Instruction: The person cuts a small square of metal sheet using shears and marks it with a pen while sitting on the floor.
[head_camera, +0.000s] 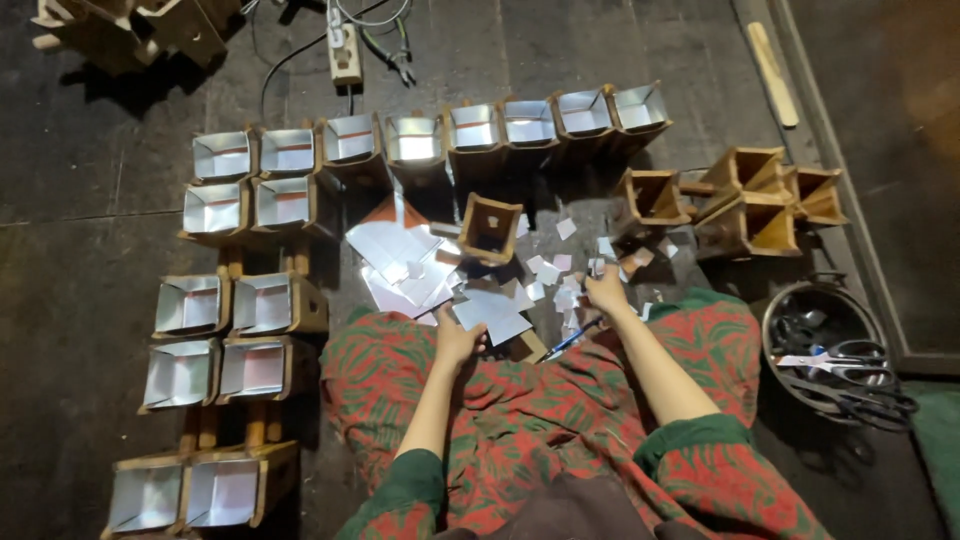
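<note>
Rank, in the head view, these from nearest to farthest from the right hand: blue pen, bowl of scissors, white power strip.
From the right hand:
1. Blue pen, just below the hand, on the lap.
2. Bowl of scissors, off to the right on the floor.
3. White power strip, far up at the top, left of centre.

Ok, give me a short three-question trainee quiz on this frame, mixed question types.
1. True or false: the left hand rests on a flat silvery foil sheet.
2. Where does the round dark metal bowl of scissors sit relative to the person? A) by the left side B) by the right side C) behind the back row of boxes
3. Fill in: the small unlined open wooden box lies just beyond the scattered ___ scraps near the right hand.

Key: 1 true; 2 B; 3 foil.
</note>
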